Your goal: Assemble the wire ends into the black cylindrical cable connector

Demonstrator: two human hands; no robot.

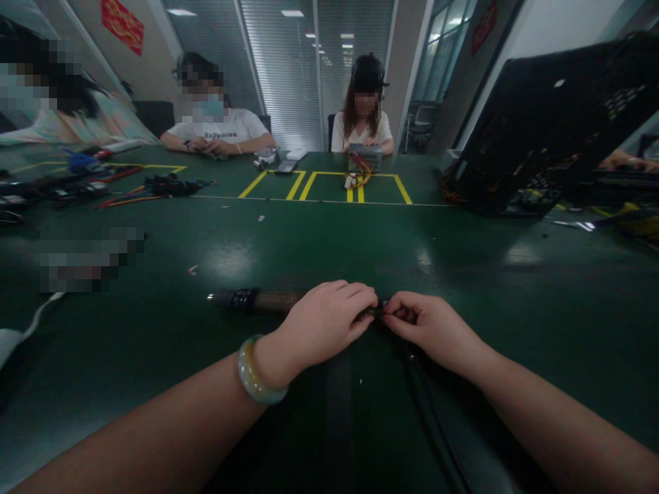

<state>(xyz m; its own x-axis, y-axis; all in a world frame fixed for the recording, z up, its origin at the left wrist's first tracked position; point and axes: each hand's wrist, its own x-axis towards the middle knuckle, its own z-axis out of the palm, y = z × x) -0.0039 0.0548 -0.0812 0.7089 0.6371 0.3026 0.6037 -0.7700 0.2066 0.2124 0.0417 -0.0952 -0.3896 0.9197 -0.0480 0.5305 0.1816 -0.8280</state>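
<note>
A long round tool, by its look an electric screwdriver (pixel 275 301), lies across the green table with its metal tip to the left. Its front is black and ribbed, its middle brown. My left hand (pixel 332 312) is closed over its rear part, hiding most of that end. Just right of it, my right hand (pixel 422 319) is closed in a pinch on something small and dark at the tool's rear end, mostly hidden by the fingers. A black cable (pixel 437 418) runs from beneath my right hand towards the near edge. My two hands almost touch.
A black computer case (pixel 519 130) stands tilted at the right. Cables (pixel 165 186) lie at the left, and a grey box with coloured wires (pixel 364 159) is at the far side. A white cord (pixel 38 315) lies near left. Several people sit around the green table (pixel 319 233).
</note>
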